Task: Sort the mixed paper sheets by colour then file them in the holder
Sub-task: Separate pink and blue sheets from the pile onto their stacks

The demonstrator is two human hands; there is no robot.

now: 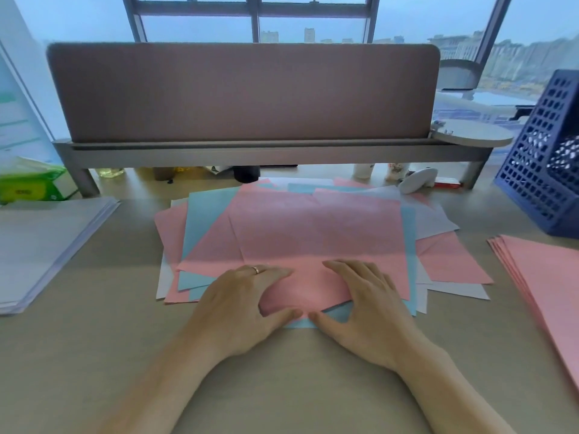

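**Sorting in progress: both hands flat on top pink sheet, holder not yet loaded**

The desk (94,355) carries the whole job, backed by a raised partition screen (244,92). At its centre lies the mixed pile (313,227), with pink, blue and white sheets fanned at odd angles; this suggests much of the sorting remains.

A white stack (47,245) sits squared at the left edge and a pink stack (545,277) at the right edge, both well apart from the pile. In my judgement they are kept to opposite sides so the sorted colours cannot drift back into the mix. No separate blue stack is visible.

The holder (545,170) is a dark blue perforated rack standing at the far right, just behind the pink stack. What it contains cannot be read, so filing appears not to have begun.

The left hand (241,308) and right hand (369,308) rest on the top pink sheet (313,289) at the pile's near edge. The fingers are spread and nearly straight, pressing down, and neither hand is closed round anything. The thumbs meet at the sheet's near edge over a blue sheet; whether they have got beneath it I cannot tell. The paper bows slightly between fingers and thumbs, likely a means of freeing this one sheet from those below before it goes to the pink stack.

A ring (256,270) is noted on the left hand.
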